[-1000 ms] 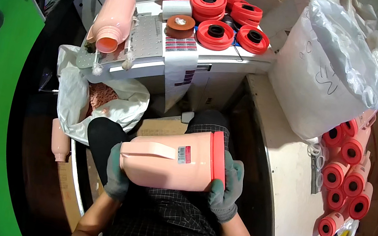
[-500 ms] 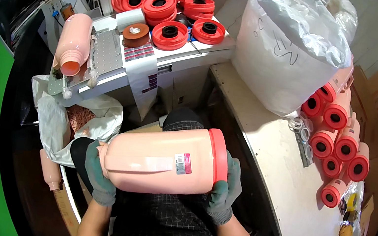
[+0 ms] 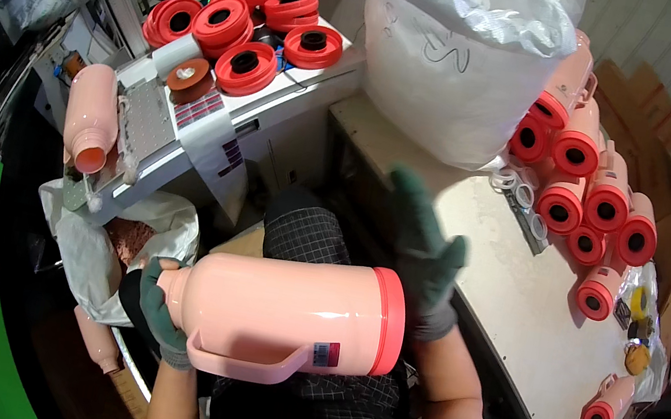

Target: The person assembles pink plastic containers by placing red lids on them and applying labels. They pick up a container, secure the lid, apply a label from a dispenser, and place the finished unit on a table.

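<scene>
A large pink jug [image 3: 267,300] with a side handle lies across my lap, its red base ring to the right and its handle toward me. On the handle side, near the red ring, is a small dark label [image 3: 325,354]. My left hand [image 3: 164,305], in a green and grey glove, is closed round the jug's narrow neck at the left. My right hand [image 3: 427,247], gloved the same way, is raised just beyond the red end, fingers stretched out and holding nothing.
Red ring-shaped parts [image 3: 246,68] and a brown tape roll [image 3: 189,78] cover the left bench, beside another pink jug body [image 3: 92,115]. A white sack [image 3: 455,79] stands at the back of the right table [image 3: 504,318]. Several pink jugs [image 3: 607,202] are stacked there. A white bag [image 3: 79,255] sits lower left.
The jug has rolled so its handle now faces me. My right hand has let go of the red end and moved up, fingers spread. The view has shifted to the right.
</scene>
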`<state>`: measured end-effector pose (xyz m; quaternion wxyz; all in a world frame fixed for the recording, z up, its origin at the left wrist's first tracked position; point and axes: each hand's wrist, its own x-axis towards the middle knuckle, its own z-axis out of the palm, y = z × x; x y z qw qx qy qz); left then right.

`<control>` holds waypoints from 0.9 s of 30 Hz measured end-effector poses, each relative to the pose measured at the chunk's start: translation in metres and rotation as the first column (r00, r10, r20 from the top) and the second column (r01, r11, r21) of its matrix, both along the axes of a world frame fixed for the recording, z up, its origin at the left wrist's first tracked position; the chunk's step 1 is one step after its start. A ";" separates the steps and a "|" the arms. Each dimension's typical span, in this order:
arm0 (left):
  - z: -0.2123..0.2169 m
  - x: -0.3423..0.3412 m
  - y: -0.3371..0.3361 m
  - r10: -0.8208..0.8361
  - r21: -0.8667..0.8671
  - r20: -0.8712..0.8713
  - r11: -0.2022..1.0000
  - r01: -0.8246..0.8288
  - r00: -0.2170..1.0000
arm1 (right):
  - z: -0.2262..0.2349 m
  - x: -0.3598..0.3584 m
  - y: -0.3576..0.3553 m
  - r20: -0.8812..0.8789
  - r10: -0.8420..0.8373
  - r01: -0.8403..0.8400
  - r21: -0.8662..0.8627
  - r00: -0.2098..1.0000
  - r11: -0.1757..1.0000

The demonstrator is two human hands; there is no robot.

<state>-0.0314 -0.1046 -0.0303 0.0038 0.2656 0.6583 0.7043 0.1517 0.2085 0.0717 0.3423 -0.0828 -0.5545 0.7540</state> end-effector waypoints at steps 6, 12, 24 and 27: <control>0.031 0.012 0.013 0.027 -0.082 -0.085 0.996 -0.034 0.996 | -0.006 0.025 -0.009 0.036 0.194 -0.198 0.167 0.980 0.966; 0.035 0.004 0.014 -0.059 -0.275 -0.071 0.961 0.038 0.996 | 0.001 0.033 -0.009 -0.503 -0.010 -0.199 -0.361 0.864 0.911; 0.094 0.041 0.076 0.051 -0.500 -0.552 0.778 -0.380 0.832 | -0.038 0.072 -0.024 0.104 -0.256 0.241 0.133 0.961 0.961; 0.050 0.021 0.048 0.002 -0.503 -0.614 0.770 -0.393 0.789 | -0.061 0.066 -0.062 0.180 -0.354 0.289 0.312 0.918 0.905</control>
